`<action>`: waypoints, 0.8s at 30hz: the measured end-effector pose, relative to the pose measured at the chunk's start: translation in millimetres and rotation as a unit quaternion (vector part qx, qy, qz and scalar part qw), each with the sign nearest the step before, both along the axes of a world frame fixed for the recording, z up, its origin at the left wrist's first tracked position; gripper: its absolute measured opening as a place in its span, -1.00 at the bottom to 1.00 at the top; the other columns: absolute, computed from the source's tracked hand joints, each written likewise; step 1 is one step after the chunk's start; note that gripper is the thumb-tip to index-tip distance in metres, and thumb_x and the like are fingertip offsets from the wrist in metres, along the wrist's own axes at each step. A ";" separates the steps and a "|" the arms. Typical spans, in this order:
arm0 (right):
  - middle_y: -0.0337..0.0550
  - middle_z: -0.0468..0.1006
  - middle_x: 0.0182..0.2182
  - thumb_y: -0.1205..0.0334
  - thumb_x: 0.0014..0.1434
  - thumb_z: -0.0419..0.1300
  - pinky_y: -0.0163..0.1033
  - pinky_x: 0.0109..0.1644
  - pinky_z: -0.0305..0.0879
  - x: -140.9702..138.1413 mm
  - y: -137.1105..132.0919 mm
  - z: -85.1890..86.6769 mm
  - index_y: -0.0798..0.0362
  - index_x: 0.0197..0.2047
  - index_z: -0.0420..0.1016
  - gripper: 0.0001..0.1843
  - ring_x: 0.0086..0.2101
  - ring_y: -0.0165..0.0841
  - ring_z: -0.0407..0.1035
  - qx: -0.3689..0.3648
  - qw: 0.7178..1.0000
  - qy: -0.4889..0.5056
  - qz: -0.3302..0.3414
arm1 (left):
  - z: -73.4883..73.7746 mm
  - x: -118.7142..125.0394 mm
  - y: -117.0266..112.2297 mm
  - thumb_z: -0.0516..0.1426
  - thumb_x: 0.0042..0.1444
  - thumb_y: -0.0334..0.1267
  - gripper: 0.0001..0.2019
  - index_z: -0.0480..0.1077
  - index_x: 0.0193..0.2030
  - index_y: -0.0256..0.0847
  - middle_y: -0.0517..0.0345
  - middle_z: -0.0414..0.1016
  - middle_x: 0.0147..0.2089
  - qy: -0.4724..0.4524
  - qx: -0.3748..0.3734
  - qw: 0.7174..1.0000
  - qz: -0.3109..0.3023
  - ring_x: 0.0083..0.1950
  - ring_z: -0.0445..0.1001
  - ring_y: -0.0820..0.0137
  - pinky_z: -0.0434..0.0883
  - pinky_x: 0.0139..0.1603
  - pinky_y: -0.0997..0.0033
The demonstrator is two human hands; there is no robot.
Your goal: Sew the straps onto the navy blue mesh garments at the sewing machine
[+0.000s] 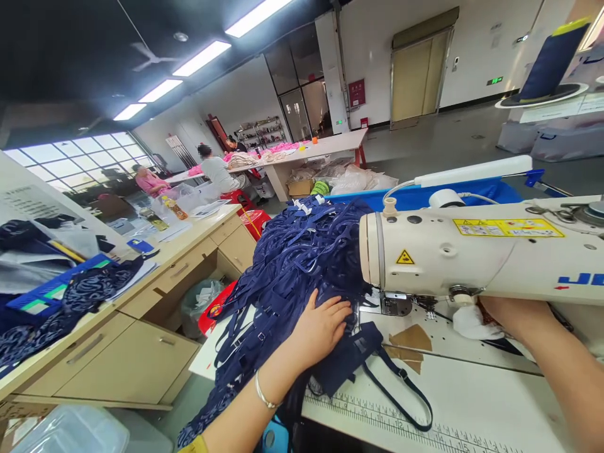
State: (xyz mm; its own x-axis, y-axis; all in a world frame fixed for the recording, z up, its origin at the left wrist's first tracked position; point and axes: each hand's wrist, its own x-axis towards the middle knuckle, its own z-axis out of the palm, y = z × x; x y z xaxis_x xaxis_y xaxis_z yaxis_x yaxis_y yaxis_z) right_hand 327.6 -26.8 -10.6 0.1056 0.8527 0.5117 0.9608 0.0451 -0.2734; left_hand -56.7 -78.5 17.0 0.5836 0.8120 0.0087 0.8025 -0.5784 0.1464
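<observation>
My left hand (323,327) lies on navy fabric left of the sewing machine's needle area, its fingers stretched out over the cloth. Under it a navy garment piece (349,358) with a thin strap (401,393) and slider spreads onto the machine table. A big heap of navy strapped garments (302,251) is piled behind and left of the hand. The cream sewing machine (425,251) stands to the right, its presser foot (395,305) near my left fingertips. My right hand (512,314) reaches beneath the machine arm, by a white cloth wrap (472,322); its fingers are hidden.
A ruler strip (401,428) runs along the machine table's front. At left stands a desk (155,286) with drawers, papers and bottles. A thread cone (552,60) rises at right. Several people sit around a far table (325,151). A blue bin (491,192) stands behind the machine.
</observation>
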 end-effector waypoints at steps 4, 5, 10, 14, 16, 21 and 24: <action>0.03 0.17 0.35 0.14 0.11 -0.01 0.03 0.24 0.12 -2.2 -3.2 6.0 0.00 0.24 0.38 -0.38 0.29 -0.06 0.04 0.017 0.998 0.060 0.019 | 10.0 -1.3 5.0 0.00 0.37 -0.24 -0.65 0.32 0.25 -0.07 0.06 0.38 0.31 0.017 -0.023 0.999 -0.022 0.40 0.22 0.30 -0.24 0.46 -0.22; 0.03 0.15 0.36 0.13 0.13 -0.01 0.03 0.25 0.11 -3.8 -3.8 8.9 0.01 0.25 0.37 -0.39 0.30 -0.06 0.02 0.023 0.997 0.066 0.020 | 11.5 -1.3 4.6 -0.01 0.39 -0.21 -0.65 0.30 0.27 -0.07 0.06 0.36 0.32 0.019 -0.035 0.999 -0.027 0.41 0.20 0.29 -0.23 0.46 -0.23; 0.05 0.08 0.39 0.09 0.18 -0.05 0.08 0.28 0.03 -5.3 -3.8 17.9 0.04 0.29 0.32 -0.37 0.33 -0.06 -0.04 0.037 0.998 0.055 0.018 | 15.0 0.0 -0.6 -0.05 0.42 -0.08 -0.59 0.24 0.33 -0.08 0.01 0.32 0.35 0.022 -0.048 0.998 -0.036 0.45 0.14 0.24 -0.32 0.44 -0.29; 0.01 0.09 0.39 0.05 0.21 -0.09 0.14 0.32 -0.03 -0.6 -1.3 18.4 -0.01 0.30 0.31 -0.38 0.33 -0.04 -0.04 0.039 0.998 0.033 0.020 | 21.8 2.2 -4.8 -0.08 0.42 -0.05 -0.57 0.23 0.34 -0.09 0.02 0.31 0.36 0.028 -0.057 0.997 -0.038 0.45 0.14 0.22 -0.29 0.45 -0.28; -0.05 0.13 0.38 0.05 0.21 -0.12 0.15 0.32 -0.03 0.3 -0.4 19.0 -0.06 0.30 0.30 -0.38 0.32 -0.04 -0.02 0.042 0.999 0.024 0.017 | 27.2 3.5 -7.4 -0.08 0.43 -0.05 -0.57 0.23 0.34 -0.09 0.03 0.31 0.36 0.024 -0.060 0.997 -0.043 0.44 0.15 0.21 -0.25 0.46 -0.24; -0.10 0.21 0.34 0.01 0.18 -0.15 0.18 0.31 0.03 -2.8 -0.3 25.1 -0.11 0.29 0.31 -0.35 0.29 -0.02 0.06 0.049 0.999 -0.006 0.020 | 37.8 9.2 -15.5 -0.04 0.42 -0.14 -0.62 0.29 0.29 -0.12 0.02 0.34 0.34 0.026 -0.054 0.997 -0.054 0.41 0.22 0.21 -0.07 0.48 -0.09; -0.09 0.24 0.33 0.00 0.17 -0.15 0.20 0.29 0.04 -5.2 -1.4 30.3 -0.12 0.29 0.31 -0.35 0.28 0.00 0.09 0.044 0.999 -0.012 0.018 | 39.3 16.0 -18.2 -0.01 0.41 -0.20 -0.67 0.35 0.23 -0.17 0.01 0.41 0.29 0.030 -0.024 0.998 -0.049 0.35 0.31 0.22 0.02 0.47 -0.02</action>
